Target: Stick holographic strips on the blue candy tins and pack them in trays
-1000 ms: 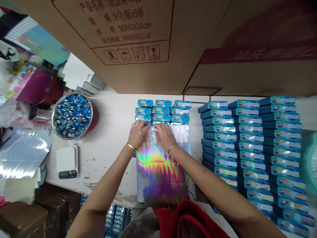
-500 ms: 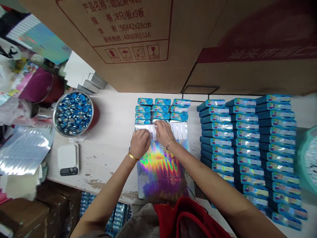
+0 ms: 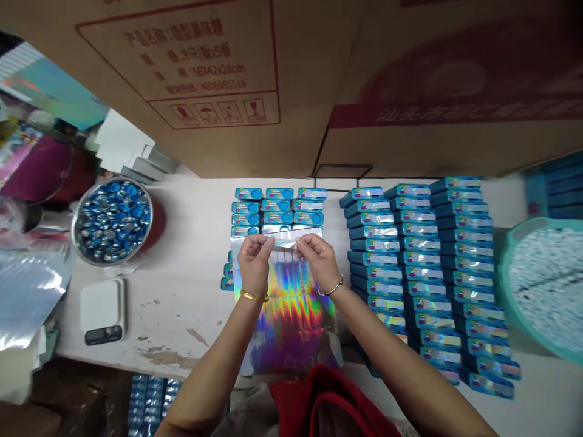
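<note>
a shiny strip (image 3: 286, 244) now spans from left hand (image 3: 255, 262) to right hand (image 3: 320, 261), over the holographic sheet (image 3: 291, 321).

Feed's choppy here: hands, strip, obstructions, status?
Left hand, right hand: pinching shiny strip between them. Strip over holographic sheet. Blue boxes at sheet's far edge.

At 12 o'clock, folks, the top edge crops our cardboard box (image 3: 314, 145), its red lettering (image 3: 186, 54) smeared! Over at 3, the teal basin (image 3: 542, 224) runs off-frame, its white bits (image 3: 546, 273) too tiny for us to name. Dead centre, the left hand (image 3: 255, 261) and right hand (image 3: 322, 262) mask 2 ends of a thin strip (image 3: 286, 244). At 7, blue packs (image 3: 148, 400): sliced by the bottom edge!
</note>
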The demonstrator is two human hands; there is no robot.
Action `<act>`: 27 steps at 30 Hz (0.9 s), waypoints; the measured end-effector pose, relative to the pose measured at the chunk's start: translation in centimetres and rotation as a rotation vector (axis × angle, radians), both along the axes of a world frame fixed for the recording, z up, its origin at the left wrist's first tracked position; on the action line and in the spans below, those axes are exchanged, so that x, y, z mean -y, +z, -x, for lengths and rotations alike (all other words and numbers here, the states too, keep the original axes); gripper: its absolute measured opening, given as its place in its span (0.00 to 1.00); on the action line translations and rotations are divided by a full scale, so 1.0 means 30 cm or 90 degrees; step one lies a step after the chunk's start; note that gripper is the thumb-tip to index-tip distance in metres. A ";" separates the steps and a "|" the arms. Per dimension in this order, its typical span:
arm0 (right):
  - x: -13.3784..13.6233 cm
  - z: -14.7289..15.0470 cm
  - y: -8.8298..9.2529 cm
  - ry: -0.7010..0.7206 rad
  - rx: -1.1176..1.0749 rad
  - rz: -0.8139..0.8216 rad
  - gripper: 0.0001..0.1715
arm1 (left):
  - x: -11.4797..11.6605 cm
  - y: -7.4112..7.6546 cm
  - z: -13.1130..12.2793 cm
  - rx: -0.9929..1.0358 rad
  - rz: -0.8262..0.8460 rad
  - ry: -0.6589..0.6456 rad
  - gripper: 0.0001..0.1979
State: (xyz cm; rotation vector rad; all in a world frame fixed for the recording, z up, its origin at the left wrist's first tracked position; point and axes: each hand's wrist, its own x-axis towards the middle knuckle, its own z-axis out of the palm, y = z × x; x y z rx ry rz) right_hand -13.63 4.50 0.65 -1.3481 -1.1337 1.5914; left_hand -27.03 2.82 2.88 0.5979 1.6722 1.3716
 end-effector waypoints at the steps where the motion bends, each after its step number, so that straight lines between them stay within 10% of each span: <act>1: -0.020 -0.024 -0.007 -0.020 0.021 -0.010 0.23 | -0.024 -0.022 -0.020 -0.018 -0.002 -0.011 0.12; 11: -0.270 -0.219 -0.138 -0.017 0.334 -0.106 0.19 | -0.253 -0.177 -0.186 -0.484 0.041 -0.116 0.05; 27: -0.310 -0.230 -0.182 -0.061 0.240 -0.003 0.26 | -0.267 -0.210 -0.218 -0.590 0.105 -0.170 0.04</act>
